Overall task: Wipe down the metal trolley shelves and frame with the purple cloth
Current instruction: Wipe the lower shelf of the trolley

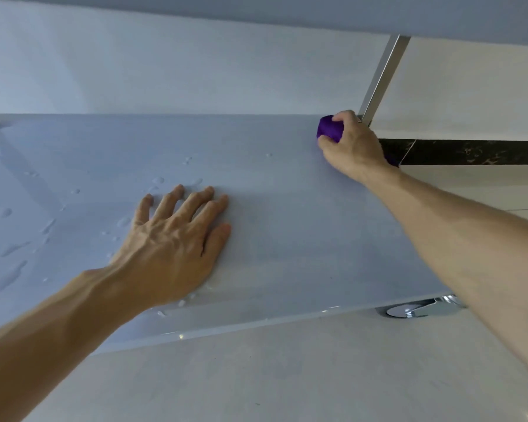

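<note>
A lower metal trolley shelf fills the middle of the view, its left part dotted with water drops. My right hand grips a bunched purple cloth at the shelf's far right corner, right beside the upright frame post. A bit of cloth also shows behind the wrist. My left hand lies flat on the shelf near its front edge, fingers spread and straight. The underside of the shelf above runs along the top of the frame.
A chrome caster wheel sticks out under the shelf's front right corner. Pale floor tiles lie below the front edge. Behind the trolley stands a white wall with a dark marbled skirting band.
</note>
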